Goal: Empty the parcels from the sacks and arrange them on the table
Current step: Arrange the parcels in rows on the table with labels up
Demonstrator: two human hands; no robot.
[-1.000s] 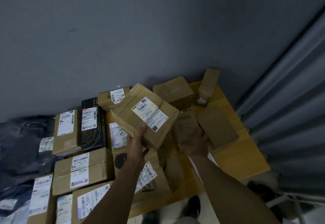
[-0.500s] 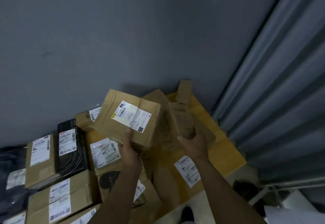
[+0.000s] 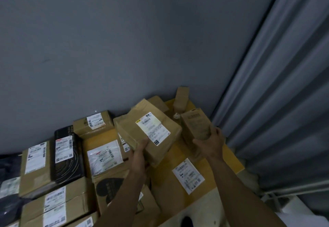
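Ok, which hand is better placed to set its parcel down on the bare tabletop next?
Right, probably. The right hand holds the small brown cardboard box next to bare yellow tabletop; the left hand holds the larger labelled brown parcel beside packed parcels.

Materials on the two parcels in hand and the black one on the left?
Labelled parcel in the left hand: brown cardboard, matte, creased edges, white paper label. Small parcel in the right hand: matte brown cardboard, faint dark print. Black parcel: printed card or plastic wrap, slight sheen with pale line pattern; can't tell which.
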